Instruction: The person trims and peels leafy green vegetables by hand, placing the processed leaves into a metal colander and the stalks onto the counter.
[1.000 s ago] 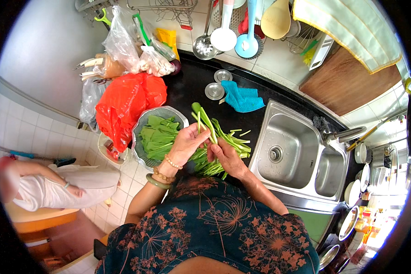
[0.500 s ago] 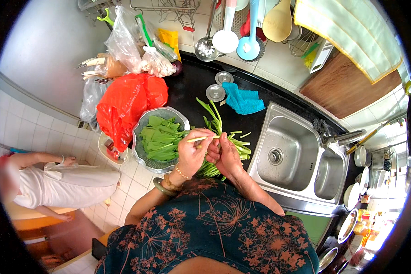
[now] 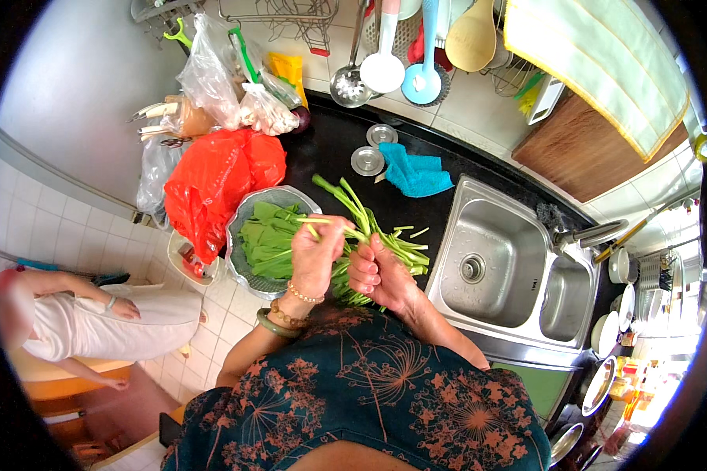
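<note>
Above the counter, my left hand (image 3: 316, 257) is closed round pale green vegetable stalks whose ends stick out past the fingers. Close on its right, my right hand (image 3: 385, 275) pinches a stalk between thumb and fingers, the other fingers curled. Long green stalks (image 3: 352, 202) rise from behind the hands, and a loose pile of stems (image 3: 404, 250) lies on the black counter, partly hidden by my right hand. To the left of my hands, a silvery bowl with a wavy rim (image 3: 233, 255) contains flat green leaves (image 3: 269, 231).
A red plastic bag (image 3: 220, 177) stands behind the bowl. A blue cloth (image 3: 416, 173) and two metal discs (image 3: 367, 161) lie farther back. To the right is a double steel sink (image 3: 495, 263) with a tap (image 3: 593, 235). Another person (image 3: 110, 314) stands at the left.
My left hand has moved slightly left, away from my right hand, and the gap between them has widened. The tall stalks now lean farther left. The other person's hand has shifted.
</note>
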Demonstrator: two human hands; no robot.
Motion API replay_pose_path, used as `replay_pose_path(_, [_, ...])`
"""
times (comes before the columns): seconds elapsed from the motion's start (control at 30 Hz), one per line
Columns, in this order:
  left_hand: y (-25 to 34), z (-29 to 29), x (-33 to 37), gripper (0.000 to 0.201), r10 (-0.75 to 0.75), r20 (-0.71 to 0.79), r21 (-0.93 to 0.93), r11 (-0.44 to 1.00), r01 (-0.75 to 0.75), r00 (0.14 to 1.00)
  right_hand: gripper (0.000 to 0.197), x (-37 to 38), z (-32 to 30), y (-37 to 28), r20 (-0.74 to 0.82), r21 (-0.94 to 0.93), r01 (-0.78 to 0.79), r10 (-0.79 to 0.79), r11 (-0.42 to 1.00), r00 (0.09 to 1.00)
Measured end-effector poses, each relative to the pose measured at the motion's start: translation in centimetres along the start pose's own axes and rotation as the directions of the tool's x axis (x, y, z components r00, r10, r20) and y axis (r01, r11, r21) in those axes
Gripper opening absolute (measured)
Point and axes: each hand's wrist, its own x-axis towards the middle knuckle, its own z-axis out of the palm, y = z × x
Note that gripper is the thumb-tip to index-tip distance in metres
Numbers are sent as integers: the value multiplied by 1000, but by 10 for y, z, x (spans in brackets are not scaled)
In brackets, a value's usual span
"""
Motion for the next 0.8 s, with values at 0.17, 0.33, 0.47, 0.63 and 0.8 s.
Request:
replay_pose_path(0.17, [35, -43, 32, 11, 114, -61, -33, 993, -116, 992, 40, -15, -21, -14, -35, 35, -28, 29, 999, 999])
replay_pose_path(0.33, [8, -23, 30, 18, -265, 206, 29, 964, 265, 942, 43, -12, -11, -22, 52, 13, -148, 147, 989, 988])
replay_pose_path(0.47, [4, -13, 28, 21, -288, 317, 102, 958, 270, 903, 43, -7, -18, -21, -14, -207, -213, 215, 955, 976])
replay_pose_path(0.63, [-5, -14, 28, 16, -233, 269, 311, 939, 145, 935, 35, 4, 0, -12, -103, -748, 49, -188, 662, 977])
replay_pose_path(0.8, [-5, -14, 20, 14, -233, 163, 322, 931, 171, 959, 28, 13, -12, -12, 9, -946, 132, -383, 296, 924])
